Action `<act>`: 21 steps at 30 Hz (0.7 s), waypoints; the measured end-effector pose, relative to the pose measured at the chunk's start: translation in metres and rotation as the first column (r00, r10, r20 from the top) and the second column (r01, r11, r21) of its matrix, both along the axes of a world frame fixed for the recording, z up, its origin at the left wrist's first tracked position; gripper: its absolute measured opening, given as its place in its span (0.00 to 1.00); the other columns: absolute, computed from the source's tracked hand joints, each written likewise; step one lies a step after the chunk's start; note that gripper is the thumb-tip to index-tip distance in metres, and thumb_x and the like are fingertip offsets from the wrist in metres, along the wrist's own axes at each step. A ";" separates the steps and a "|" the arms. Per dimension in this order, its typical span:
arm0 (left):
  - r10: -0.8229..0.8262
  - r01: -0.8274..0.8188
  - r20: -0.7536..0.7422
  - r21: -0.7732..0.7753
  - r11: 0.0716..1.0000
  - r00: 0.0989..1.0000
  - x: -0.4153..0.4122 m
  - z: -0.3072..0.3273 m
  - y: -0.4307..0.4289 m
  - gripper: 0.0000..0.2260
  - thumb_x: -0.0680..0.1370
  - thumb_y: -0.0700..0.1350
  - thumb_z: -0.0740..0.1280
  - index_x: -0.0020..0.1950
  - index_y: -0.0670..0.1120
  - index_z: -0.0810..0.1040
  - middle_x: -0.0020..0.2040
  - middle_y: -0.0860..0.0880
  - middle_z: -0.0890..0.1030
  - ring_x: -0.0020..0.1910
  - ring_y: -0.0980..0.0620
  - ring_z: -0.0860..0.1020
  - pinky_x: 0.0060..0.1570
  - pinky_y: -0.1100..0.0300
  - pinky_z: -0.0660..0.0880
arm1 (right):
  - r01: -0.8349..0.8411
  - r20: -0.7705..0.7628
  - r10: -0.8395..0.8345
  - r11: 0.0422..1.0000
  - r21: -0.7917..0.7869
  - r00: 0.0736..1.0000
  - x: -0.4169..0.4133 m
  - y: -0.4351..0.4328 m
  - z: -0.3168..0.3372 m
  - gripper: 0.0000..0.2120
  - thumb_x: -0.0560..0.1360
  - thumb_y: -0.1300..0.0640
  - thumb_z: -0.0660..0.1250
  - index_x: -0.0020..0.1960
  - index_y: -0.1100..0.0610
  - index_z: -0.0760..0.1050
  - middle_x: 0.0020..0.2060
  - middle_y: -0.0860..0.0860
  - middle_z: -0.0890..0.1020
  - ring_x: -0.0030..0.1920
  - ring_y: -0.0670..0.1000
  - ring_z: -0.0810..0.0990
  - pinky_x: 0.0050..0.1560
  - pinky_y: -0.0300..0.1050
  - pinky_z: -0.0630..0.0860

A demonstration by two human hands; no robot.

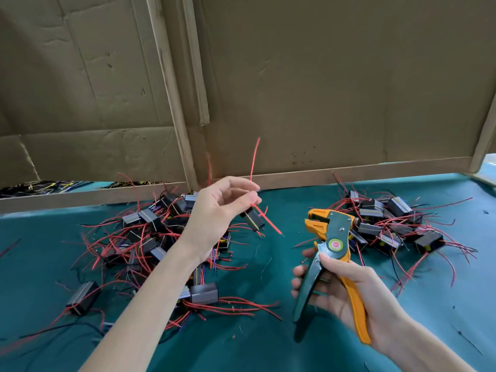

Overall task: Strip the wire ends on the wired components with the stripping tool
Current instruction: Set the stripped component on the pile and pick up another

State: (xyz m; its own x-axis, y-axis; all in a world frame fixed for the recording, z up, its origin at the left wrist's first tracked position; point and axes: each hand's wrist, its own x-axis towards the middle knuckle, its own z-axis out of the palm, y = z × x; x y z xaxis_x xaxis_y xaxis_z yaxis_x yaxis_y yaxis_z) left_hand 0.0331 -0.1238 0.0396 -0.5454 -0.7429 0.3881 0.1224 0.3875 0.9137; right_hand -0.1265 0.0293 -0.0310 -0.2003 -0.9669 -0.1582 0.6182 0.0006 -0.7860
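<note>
Left hand pinches a thin floppy red wire, dangling a small, probably light black component over the table; right hand wraps the stripping tool, so I'd grip close to the wire tip.

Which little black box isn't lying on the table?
The black box that the left hand pinches by its red wire, up in the air. The others lie on the green cloth.
</note>
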 end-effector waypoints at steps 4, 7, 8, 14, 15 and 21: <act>-0.008 0.010 -0.031 0.069 0.998 0.999 -0.001 -0.002 -0.002 0.15 0.76 0.36 0.67 0.60 0.51 0.73 0.41 0.48 0.85 0.46 0.56 0.82 0.48 0.67 0.74 | 0.011 -0.040 -0.011 1.000 -0.012 0.999 0.000 0.000 0.001 0.20 0.67 0.58 0.69 0.56 0.66 0.74 0.43 0.69 0.81 0.40 0.66 0.83 0.40 0.57 0.81; -0.005 0.006 -0.018 0.078 0.997 1.000 0.000 -0.002 -0.002 0.10 0.78 0.36 0.64 0.55 0.48 0.79 0.41 0.48 0.84 0.45 0.54 0.81 0.50 0.62 0.74 | 0.020 -0.069 -0.021 1.000 -0.015 0.997 0.000 0.001 0.002 0.19 0.67 0.59 0.68 0.56 0.66 0.75 0.43 0.69 0.81 0.39 0.65 0.83 0.39 0.57 0.82; -0.006 0.007 -0.014 0.077 0.997 1.000 0.000 -0.002 -0.002 0.08 0.79 0.36 0.63 0.52 0.46 0.80 0.40 0.48 0.84 0.44 0.54 0.81 0.48 0.62 0.74 | 0.021 -0.075 -0.022 1.000 -0.016 0.997 0.001 0.001 0.002 0.18 0.68 0.59 0.67 0.56 0.66 0.75 0.42 0.69 0.81 0.39 0.65 0.83 0.39 0.57 0.82; -0.059 0.066 -0.045 0.169 0.983 0.997 0.002 -0.003 -0.001 0.07 0.80 0.39 0.63 0.48 0.44 0.80 0.40 0.43 0.82 0.44 0.47 0.80 0.46 0.56 0.76 | 0.016 -0.093 -0.019 1.000 -0.026 0.996 0.002 0.001 0.003 0.18 0.67 0.59 0.67 0.55 0.66 0.75 0.42 0.69 0.81 0.39 0.65 0.83 0.39 0.57 0.82; -0.069 0.078 -0.056 0.188 0.979 0.996 0.003 -0.003 -0.001 0.07 0.80 0.39 0.63 0.47 0.45 0.80 0.39 0.44 0.82 0.45 0.46 0.80 0.46 0.55 0.76 | 0.017 -0.095 -0.019 0.999 -0.027 0.995 0.002 0.002 0.003 0.18 0.67 0.59 0.67 0.55 0.65 0.75 0.41 0.69 0.81 0.39 0.65 0.83 0.39 0.57 0.82; -0.134 0.123 0.032 0.229 0.966 0.990 0.006 -0.014 -0.006 0.08 0.81 0.36 0.58 0.47 0.43 0.75 0.48 0.42 0.85 0.50 0.49 0.82 0.49 0.62 0.78 | 0.025 -0.082 -0.026 0.999 -0.024 0.996 0.002 0.002 0.003 0.18 0.68 0.59 0.67 0.55 0.66 0.75 0.41 0.69 0.81 0.39 0.65 0.83 0.40 0.58 0.82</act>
